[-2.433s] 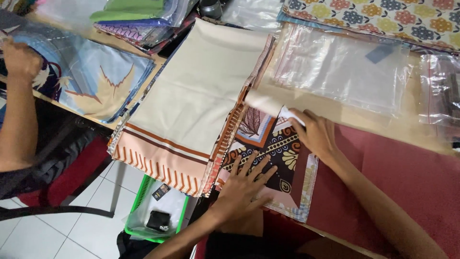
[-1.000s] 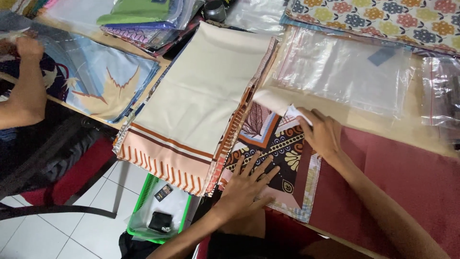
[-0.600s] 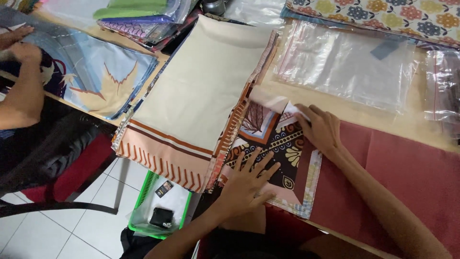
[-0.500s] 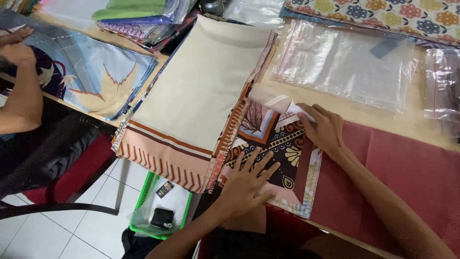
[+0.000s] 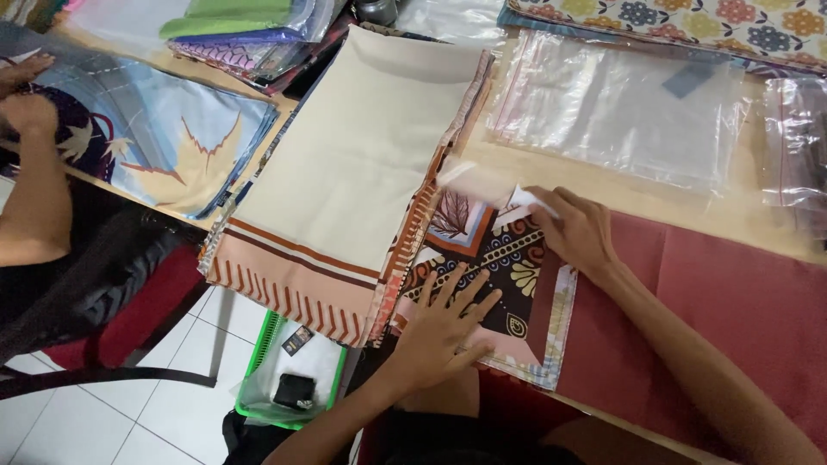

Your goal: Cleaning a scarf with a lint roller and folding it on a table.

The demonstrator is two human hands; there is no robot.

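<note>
Right grip (image 5: pixel 579 231) on clear bag (image 5: pixel 482 182) (patterned cloth (image 5: pixel 491 275))

On the bench (image 5: pixel 758 226) a folded scarf (image 5: pixel 495 284) lies between a cloth stack (image 5: pixel 345 181) on its left and a spread cloth (image 5: pixel 732 310) on its right. Clear bags (image 5: pixel 620 108) lie behind it. A basket (image 5: pixel 289 379) sits on the floor (image 5: pixel 112 422) below the stack.
</note>
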